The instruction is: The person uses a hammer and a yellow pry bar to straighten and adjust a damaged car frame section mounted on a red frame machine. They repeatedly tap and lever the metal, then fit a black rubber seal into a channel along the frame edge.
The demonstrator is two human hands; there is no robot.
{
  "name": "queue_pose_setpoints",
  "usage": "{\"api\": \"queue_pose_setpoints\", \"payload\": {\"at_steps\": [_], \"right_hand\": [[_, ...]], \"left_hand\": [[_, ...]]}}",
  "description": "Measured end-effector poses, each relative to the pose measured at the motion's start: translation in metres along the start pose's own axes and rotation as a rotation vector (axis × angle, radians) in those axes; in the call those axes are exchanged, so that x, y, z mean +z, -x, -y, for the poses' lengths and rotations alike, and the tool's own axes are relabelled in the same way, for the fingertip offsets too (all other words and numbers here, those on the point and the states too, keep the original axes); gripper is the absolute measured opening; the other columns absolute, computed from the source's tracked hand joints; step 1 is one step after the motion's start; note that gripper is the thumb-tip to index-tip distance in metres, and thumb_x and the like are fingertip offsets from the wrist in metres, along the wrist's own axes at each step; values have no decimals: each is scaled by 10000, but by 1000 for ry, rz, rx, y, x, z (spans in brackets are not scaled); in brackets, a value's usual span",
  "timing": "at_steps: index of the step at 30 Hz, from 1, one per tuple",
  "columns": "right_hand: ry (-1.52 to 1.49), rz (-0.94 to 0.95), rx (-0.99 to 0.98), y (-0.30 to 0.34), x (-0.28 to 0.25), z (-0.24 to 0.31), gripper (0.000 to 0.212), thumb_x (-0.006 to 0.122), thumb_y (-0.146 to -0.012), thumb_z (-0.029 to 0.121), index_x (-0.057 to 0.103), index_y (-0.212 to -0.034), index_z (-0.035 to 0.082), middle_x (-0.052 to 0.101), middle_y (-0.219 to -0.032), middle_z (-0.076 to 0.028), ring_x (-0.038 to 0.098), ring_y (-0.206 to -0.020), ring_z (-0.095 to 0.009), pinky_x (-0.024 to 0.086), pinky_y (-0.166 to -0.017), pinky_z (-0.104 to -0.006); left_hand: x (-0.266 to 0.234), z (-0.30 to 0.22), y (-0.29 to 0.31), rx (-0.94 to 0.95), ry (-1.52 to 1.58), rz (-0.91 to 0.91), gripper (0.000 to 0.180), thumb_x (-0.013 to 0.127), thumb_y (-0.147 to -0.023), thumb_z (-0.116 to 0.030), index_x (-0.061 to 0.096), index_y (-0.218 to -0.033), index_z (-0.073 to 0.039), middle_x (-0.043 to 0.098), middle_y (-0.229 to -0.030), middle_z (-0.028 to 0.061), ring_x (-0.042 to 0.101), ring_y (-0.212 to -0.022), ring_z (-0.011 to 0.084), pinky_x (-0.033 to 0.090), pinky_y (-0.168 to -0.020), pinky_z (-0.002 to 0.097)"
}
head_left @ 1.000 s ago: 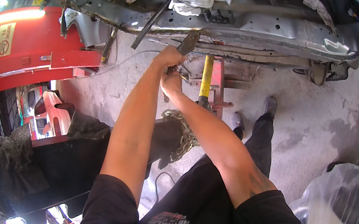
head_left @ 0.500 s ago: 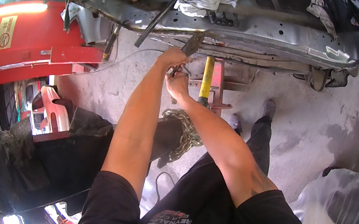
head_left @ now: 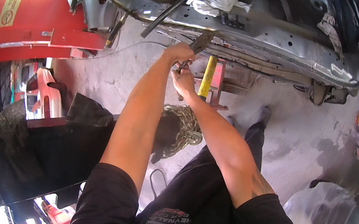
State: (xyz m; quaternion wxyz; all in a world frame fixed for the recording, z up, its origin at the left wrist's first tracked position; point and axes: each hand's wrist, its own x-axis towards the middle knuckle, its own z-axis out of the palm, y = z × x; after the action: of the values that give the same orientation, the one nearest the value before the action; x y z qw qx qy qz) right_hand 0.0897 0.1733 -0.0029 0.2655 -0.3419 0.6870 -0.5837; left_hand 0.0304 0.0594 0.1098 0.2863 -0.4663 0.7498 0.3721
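My left hand [head_left: 180,53] is closed at the lower end of a flat, worn metal piece [head_left: 201,42], which reaches up to the bottom edge of the bare car body sill [head_left: 264,43]. Just below it, my right hand [head_left: 184,82] is closed too. Between the two hands a small dark metal part [head_left: 182,66] shows; my fingers cover most of it, so its kind is unclear. Close to my right wrist stands a yellow post [head_left: 208,78] on a red metal base. Under my forearms, a heavy chain [head_left: 184,129] is wrapped round a thick dark beam.
A dark bar [head_left: 166,15] leans on the sill, with white rags [head_left: 219,0] above it. Red machinery [head_left: 40,17] fills the left side. A plastic-covered object [head_left: 328,217] sits at lower right. A thin cable [head_left: 139,42] runs behind my left hand.
The whole view has shifted a little, moving the car body slightly right in it. Both hands stay closed at the same metal piece, with only small finger movement.
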Motion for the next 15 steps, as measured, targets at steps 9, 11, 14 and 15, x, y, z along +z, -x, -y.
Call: {"api": "queue_pose_setpoints", "payload": {"at_steps": [9,11,14,15], "right_hand": [[-94,340,440,28,-119,-63,638,721,-835,168,483,-1412,31,676,-892,-134,642,-674,-263,515,-628,-375],[-219,255,454,39,-146,-79,646,709,-870,107,439,-1454,56,657,-825,-110,599,-524,-174,492,-468,-326],[-529,149,526,46,-193,-50,611,663,-897,76,441,-1466,57,661,-843,-113,598,-532,-175,493,-458,-325],[-431,115,496,56,-194,-81,585,647,-906,70,453,-1457,49,659,-838,-108,597,-532,-175,491,-453,-326]], "left_hand": [[3,-11,6,-37,27,63,194,665,-868,-176,693,-995,-31,725,-830,81,711,-684,219,560,-651,445],[5,-10,5,-39,18,89,190,651,-877,-162,678,-1016,-35,715,-840,79,713,-702,222,552,-673,457],[1,-7,9,-56,-5,111,199,643,-892,-162,660,-1046,-36,703,-862,79,716,-738,226,544,-692,470],[0,-10,5,-49,2,126,201,642,-897,-166,656,-1049,-36,700,-864,79,716,-750,227,541,-690,471]]}}
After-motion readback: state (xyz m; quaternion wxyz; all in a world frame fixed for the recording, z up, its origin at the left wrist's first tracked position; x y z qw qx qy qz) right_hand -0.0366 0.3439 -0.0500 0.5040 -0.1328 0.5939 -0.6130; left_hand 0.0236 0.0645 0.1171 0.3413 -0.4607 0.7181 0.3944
